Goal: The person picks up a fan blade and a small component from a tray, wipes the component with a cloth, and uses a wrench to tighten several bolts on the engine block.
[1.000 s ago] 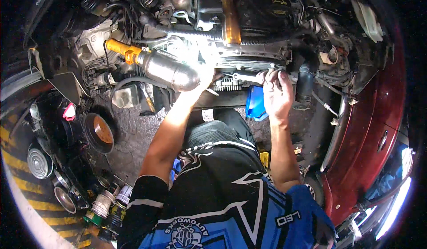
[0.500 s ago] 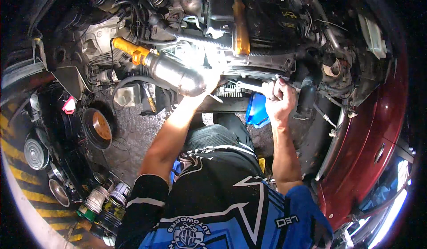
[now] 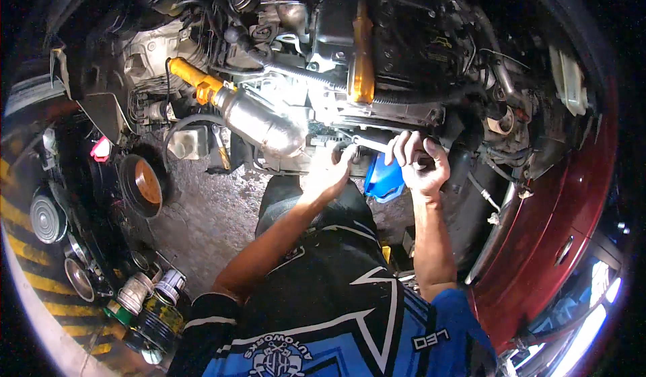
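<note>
My right hand is closed around the handle end of a silver wrench. The wrench points left, its head lying at the front edge of the engine bay. Just left of that head is my left hand, thumb and fingers bent close together; whatever may be between the fingertips is too small to make out. A work lamp with a yellow handle and silver shade rests beyond my left hand and throws bright light on the spot. Below the wrench, between my hands, sits a blue plastic piece.
A long yellow-handled object lies across the black engine cover. Hoses and wiring crowd the bay. On the right is a red body panel. A round pan and several cans stand at left.
My left hand has drawn back from the bright area behind the lamp shade, toward me and to the right. The fingers of my right hand have loosened a little on the wrench.
</note>
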Action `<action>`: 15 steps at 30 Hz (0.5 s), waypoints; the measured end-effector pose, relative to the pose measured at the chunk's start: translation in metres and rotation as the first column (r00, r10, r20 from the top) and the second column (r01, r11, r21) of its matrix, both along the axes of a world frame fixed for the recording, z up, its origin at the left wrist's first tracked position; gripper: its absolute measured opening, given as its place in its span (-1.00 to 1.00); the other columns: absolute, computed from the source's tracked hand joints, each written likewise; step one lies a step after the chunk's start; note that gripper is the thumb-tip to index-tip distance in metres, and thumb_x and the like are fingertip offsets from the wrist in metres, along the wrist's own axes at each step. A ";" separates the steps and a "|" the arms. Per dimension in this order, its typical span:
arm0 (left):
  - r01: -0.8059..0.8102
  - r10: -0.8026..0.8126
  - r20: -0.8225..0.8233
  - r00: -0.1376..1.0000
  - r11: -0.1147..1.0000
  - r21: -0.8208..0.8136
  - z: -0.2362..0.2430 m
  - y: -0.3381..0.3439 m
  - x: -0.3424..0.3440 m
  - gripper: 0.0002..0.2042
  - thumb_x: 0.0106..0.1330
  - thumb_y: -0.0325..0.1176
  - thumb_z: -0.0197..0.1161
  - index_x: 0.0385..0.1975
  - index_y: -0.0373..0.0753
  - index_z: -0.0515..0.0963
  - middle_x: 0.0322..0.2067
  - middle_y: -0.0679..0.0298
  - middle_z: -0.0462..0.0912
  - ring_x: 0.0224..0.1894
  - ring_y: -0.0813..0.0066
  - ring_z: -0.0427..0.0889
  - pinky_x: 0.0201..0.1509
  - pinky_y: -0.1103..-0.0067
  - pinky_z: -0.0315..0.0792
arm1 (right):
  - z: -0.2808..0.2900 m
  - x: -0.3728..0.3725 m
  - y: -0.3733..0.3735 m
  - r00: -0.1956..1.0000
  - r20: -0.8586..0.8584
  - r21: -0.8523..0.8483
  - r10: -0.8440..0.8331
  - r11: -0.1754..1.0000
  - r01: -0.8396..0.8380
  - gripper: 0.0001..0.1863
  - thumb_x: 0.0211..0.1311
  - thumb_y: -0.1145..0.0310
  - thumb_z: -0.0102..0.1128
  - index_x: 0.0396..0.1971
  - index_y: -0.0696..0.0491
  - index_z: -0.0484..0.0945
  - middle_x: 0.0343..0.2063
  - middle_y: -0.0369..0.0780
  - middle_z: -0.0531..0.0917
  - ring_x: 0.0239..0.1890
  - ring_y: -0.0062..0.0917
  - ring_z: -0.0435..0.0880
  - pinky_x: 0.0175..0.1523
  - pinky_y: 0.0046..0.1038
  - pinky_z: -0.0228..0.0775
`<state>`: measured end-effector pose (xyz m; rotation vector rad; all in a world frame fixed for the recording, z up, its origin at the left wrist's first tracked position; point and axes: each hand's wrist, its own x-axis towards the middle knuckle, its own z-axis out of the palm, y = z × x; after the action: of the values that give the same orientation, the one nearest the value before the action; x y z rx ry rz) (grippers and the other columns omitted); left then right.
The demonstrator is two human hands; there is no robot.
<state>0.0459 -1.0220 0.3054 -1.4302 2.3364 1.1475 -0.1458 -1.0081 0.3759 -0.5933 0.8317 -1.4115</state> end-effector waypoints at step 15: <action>-0.419 0.511 -0.473 0.718 0.859 0.294 -0.028 0.017 -0.078 -0.65 0.48 -0.10 -0.10 -0.07 -0.30 0.40 -0.20 0.09 0.55 -0.18 0.17 0.60 -0.06 0.29 0.56 | 0.005 0.003 -0.002 0.996 -0.083 0.005 -0.007 1.000 0.007 -0.50 0.25 0.20 -0.13 -0.88 -0.01 0.07 -0.86 -0.34 0.13 -0.72 -0.57 0.12 -0.42 -0.47 -0.01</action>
<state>-0.0324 -1.0048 0.2769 -1.8967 2.1448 2.0771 -0.1425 -1.0100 0.3812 -0.6495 0.9040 -1.3982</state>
